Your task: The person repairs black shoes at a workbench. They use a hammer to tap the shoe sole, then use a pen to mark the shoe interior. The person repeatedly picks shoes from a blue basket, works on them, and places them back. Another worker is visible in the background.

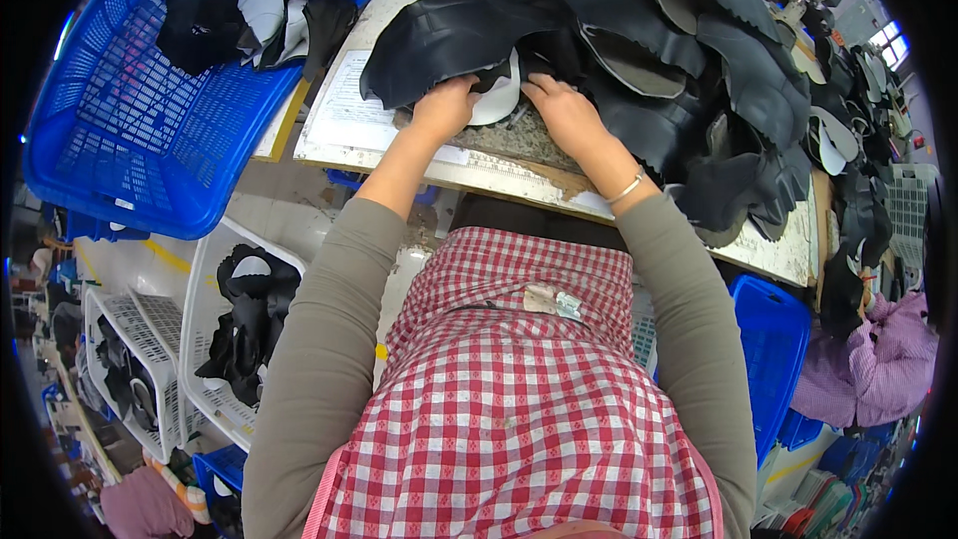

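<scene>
My left hand (445, 108) is at the near edge of a black shoe upper piece (439, 45), its fingers closed on the edge and partly hidden there. Between my hands a curved white lining (499, 95) shows under the black material. My right hand (566, 112) lies palm down at the right of this lining, fingers slightly bent and apart, the fingertips against the dark material. Right beside it rises a heap of black molded upper pieces (664, 50), some showing grey undersides.
A printed sheet (351, 105) lies on the worktable (539, 178), left of my hands. The blue basket (110, 140) at left holds black and white pieces. White crates (215, 274) with more pieces stand below. At right are a blue bin (783, 324) and another person's purple sleeve (888, 359).
</scene>
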